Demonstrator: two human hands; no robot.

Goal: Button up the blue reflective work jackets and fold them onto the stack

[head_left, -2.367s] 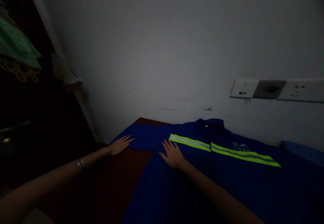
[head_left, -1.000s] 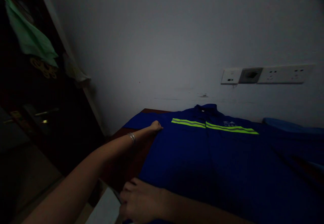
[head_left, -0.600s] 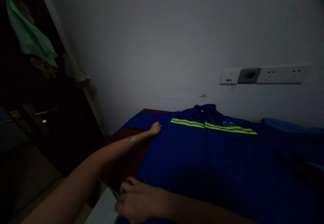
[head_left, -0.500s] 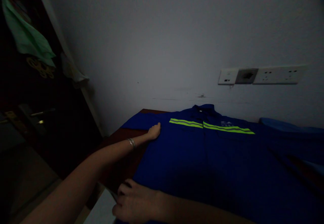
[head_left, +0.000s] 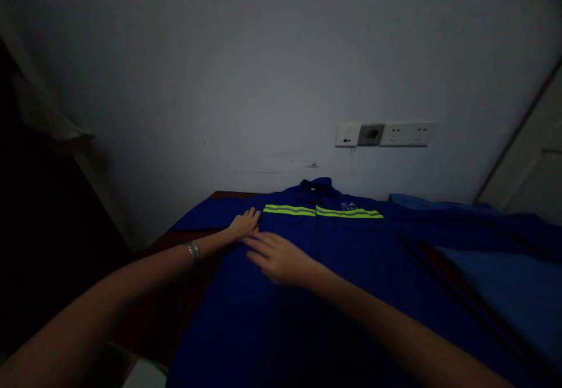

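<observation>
The blue jacket point(head_left: 336, 247), taken as landmark, lies spread front up on the dark red table point(head_left: 175, 291), collar toward the wall point(head_left: 263, 83), with a lighter blue cloth point(head_left: 504, 282) partly under its sleeve on the right. At the jacket's left underarm the left hand point(head_left: 244, 225) rests with fingers bent over the fabric, whether pinching it cannot be told; the right hand point(head_left: 278, 259), fingers extended and apart, is just beside it over the jacket's chest.

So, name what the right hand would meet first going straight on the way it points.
Most likely the left hand, just ahead of the right hand; whether they touch is unclear.
</observation>
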